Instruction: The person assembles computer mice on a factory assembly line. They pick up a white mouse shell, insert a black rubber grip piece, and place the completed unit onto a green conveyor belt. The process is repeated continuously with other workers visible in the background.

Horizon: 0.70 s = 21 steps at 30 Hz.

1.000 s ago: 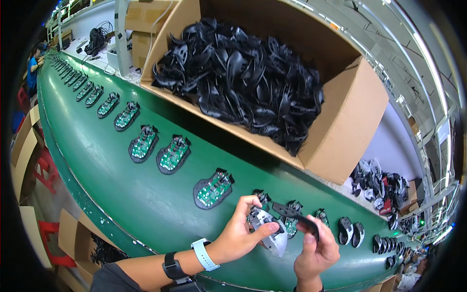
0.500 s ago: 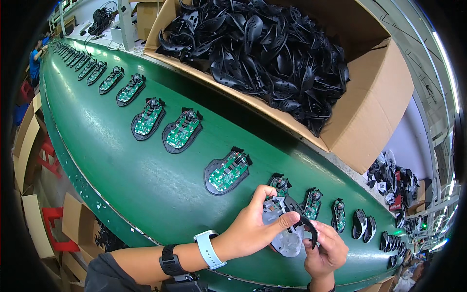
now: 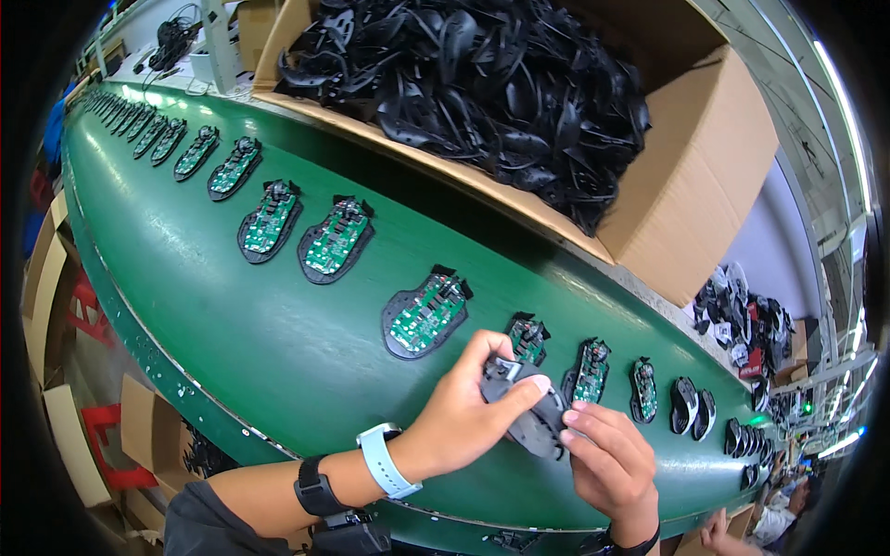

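Note:
My left hand [image 3: 477, 398] grips a dark computer mouse shell [image 3: 536, 431], thumb across its face and fingers curled round the far side. A small pale part shows near the shell's upper end. My right hand [image 3: 614, 459] pinches the shell's right edge with thumb and fingertips, where a black curved side panel lies close against it. The fingers hide much of that edge, so I cannot tell how the panel sits. Just beyond the hands, mouse bases with green circuit boards [image 3: 528, 339] rest on the green conveyor belt [image 3: 306, 371].
A large cardboard box [image 3: 686, 157] heaped with black curved panels [image 3: 464, 93] stands beyond the belt. More board-fitted bases [image 3: 428, 313] line the belt leftward; black mouse shells [image 3: 684, 406] stand to the right. Another person's hand [image 3: 728, 536] shows at the lower right. A red stool [image 3: 116, 449] is left.
The shell has turned, so its pale translucent inside no longer shows. The black panel, standing off at an angle before, now lies against the shell. Another person's hand has come in at lower right.

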Each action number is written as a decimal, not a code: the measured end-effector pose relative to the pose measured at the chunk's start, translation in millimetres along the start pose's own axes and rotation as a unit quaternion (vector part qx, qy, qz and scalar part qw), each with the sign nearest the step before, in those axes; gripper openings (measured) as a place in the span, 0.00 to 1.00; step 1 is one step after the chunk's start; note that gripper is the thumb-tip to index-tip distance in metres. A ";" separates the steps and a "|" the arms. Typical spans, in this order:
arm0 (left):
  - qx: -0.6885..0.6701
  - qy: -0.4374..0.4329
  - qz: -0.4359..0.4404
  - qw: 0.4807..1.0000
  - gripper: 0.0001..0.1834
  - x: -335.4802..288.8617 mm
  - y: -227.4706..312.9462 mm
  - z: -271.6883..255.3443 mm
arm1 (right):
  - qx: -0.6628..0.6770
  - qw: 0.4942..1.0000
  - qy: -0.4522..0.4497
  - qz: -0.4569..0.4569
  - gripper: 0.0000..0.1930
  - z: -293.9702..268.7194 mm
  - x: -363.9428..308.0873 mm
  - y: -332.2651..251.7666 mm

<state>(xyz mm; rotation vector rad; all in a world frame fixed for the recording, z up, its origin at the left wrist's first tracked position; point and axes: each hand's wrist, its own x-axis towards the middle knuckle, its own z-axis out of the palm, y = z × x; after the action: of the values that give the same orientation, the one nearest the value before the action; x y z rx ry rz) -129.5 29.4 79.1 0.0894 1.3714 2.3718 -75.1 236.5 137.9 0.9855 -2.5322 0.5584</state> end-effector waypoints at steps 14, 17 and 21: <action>0.079 -0.181 0.139 0.970 0.26 -7.0 -1.6 4.4 | 0.431 0.831 0.091 0.341 0.35 16.5 -34.8 -19.2; 0.098 -0.203 0.114 0.968 0.23 -13.9 -0.9 15.7 | 0.364 0.855 0.072 0.362 0.31 -3.5 -47.4 -23.5; 0.075 -0.233 0.104 0.964 0.22 -18.4 -11.9 28.7 | 0.353 0.860 0.102 0.355 0.30 -13.4 -65.7 -28.9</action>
<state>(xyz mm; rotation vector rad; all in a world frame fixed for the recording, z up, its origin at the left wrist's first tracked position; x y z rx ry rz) -101.8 51.4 86.5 0.8174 1.3492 2.2008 -7.0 259.8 125.3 0.0806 -2.4511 1.7821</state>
